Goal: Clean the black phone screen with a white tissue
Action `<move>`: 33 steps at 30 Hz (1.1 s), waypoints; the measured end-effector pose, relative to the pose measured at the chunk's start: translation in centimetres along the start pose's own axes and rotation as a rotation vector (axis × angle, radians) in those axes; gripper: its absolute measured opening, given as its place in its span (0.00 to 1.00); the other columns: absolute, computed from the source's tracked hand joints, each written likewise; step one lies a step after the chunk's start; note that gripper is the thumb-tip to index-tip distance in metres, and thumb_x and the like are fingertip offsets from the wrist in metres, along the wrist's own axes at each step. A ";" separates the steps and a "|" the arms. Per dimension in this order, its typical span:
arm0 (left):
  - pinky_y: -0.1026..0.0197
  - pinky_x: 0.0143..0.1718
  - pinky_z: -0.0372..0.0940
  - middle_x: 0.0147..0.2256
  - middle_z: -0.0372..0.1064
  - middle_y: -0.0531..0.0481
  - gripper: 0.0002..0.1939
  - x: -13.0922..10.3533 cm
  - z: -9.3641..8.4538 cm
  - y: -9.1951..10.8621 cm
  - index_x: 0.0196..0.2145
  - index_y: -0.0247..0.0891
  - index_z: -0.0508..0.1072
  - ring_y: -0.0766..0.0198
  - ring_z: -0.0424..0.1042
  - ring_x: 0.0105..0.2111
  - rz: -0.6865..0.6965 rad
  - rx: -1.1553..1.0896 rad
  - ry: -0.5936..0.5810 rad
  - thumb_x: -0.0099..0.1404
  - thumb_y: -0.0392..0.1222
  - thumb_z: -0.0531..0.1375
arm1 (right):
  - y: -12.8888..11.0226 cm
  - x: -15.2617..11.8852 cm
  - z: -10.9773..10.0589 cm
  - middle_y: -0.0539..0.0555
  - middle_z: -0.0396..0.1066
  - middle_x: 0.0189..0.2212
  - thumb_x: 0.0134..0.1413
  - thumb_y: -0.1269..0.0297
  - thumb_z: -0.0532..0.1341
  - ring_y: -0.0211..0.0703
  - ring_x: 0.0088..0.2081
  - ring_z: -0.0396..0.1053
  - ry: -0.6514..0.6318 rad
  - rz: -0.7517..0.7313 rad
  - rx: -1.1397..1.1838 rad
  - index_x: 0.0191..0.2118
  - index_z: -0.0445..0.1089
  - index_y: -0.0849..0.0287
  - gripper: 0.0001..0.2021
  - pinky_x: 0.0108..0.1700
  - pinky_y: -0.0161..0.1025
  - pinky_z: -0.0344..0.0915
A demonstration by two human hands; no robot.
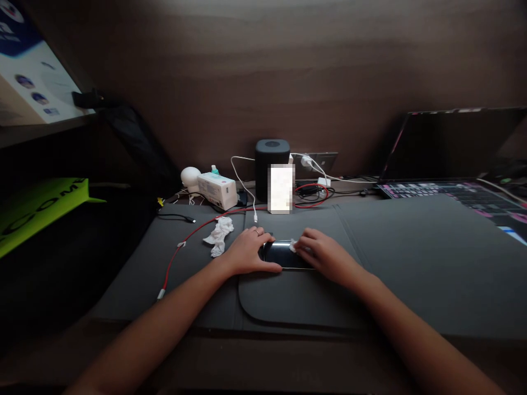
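Looking like a personal desk space, at home or in an office: showing an open laptop (448, 148), gray desk mat (415, 258), charging cables (310, 191), wall socket (328, 161) and boxed goods (49, 82) above.

Glossy, smooth, dark phone screen (284, 257)

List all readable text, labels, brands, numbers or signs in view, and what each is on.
"COME": green item at far left; possibly more letters cut off by the picture edge.
Too blurred to read: print on the large shelf box.
Too small: marks on the small white box, laptop keys.
Pixelated: the bright white panel.
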State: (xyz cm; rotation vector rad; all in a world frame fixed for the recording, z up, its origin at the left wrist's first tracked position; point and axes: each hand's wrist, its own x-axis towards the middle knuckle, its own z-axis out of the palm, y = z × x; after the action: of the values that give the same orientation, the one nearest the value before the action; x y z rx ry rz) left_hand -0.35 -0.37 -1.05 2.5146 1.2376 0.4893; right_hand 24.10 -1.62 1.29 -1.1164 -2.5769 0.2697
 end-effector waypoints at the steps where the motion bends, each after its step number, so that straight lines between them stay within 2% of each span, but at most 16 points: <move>1: 0.52 0.48 0.64 0.43 0.67 0.46 0.35 0.0 0.0 0.0 0.48 0.42 0.73 0.50 0.68 0.46 0.002 0.003 -0.003 0.52 0.69 0.66 | 0.1 0.0 0.0 0.56 0.65 0.34 0.67 0.66 0.54 0.44 0.35 0.65 0.016 0.020 -0.018 0.35 0.71 0.59 0.10 0.37 0.38 0.62; 7: 0.52 0.48 0.64 0.43 0.67 0.47 0.35 0.0 0.0 0.0 0.49 0.43 0.73 0.50 0.68 0.46 -0.009 -0.005 0.001 0.51 0.69 0.66 | -0.7 0.1 0.4 0.57 0.67 0.37 0.67 0.66 0.55 0.44 0.36 0.65 -0.041 -0.091 -0.002 0.39 0.72 0.59 0.09 0.37 0.38 0.62; 13: 0.51 0.49 0.64 0.43 0.67 0.46 0.35 0.0 0.0 0.0 0.49 0.43 0.73 0.50 0.68 0.46 -0.001 0.001 0.002 0.51 0.69 0.66 | 0.0 0.1 0.3 0.57 0.66 0.35 0.67 0.67 0.54 0.44 0.35 0.66 0.032 0.036 -0.040 0.35 0.72 0.60 0.11 0.38 0.39 0.62; 18: 0.52 0.48 0.64 0.43 0.67 0.46 0.35 -0.1 0.0 0.0 0.49 0.43 0.73 0.50 0.68 0.46 -0.009 -0.004 0.000 0.51 0.69 0.66 | -1.1 0.4 0.8 0.56 0.67 0.36 0.68 0.65 0.54 0.44 0.36 0.65 -0.027 -0.069 -0.024 0.39 0.73 0.58 0.10 0.37 0.38 0.61; 23: 0.52 0.48 0.65 0.43 0.67 0.46 0.35 0.0 -0.1 0.0 0.49 0.43 0.73 0.50 0.68 0.46 -0.011 -0.001 -0.008 0.51 0.69 0.66 | 0.3 -0.1 -0.5 0.56 0.66 0.34 0.67 0.65 0.54 0.43 0.33 0.66 -0.015 0.066 0.000 0.35 0.73 0.59 0.11 0.36 0.38 0.62; 29: 0.52 0.49 0.64 0.44 0.67 0.45 0.36 0.0 0.0 -0.1 0.50 0.43 0.73 0.49 0.67 0.47 -0.016 0.000 -0.006 0.51 0.70 0.66 | -1.0 0.4 0.5 0.56 0.68 0.35 0.67 0.65 0.54 0.43 0.35 0.65 -0.036 -0.047 -0.001 0.38 0.74 0.58 0.11 0.35 0.37 0.60; 33: 0.52 0.49 0.64 0.43 0.67 0.46 0.36 0.0 0.0 -0.1 0.49 0.42 0.73 0.50 0.68 0.46 -0.013 -0.007 -0.013 0.51 0.70 0.66 | 0.1 0.3 -0.1 0.56 0.67 0.34 0.67 0.65 0.55 0.43 0.33 0.66 -0.004 0.048 -0.003 0.35 0.73 0.59 0.12 0.36 0.37 0.61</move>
State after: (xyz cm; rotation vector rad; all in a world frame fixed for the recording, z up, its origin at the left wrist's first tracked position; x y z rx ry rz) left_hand -0.43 -0.29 -1.05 2.4987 1.2444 0.4725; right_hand 24.02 -1.38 1.45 -1.1809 -2.5569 0.2795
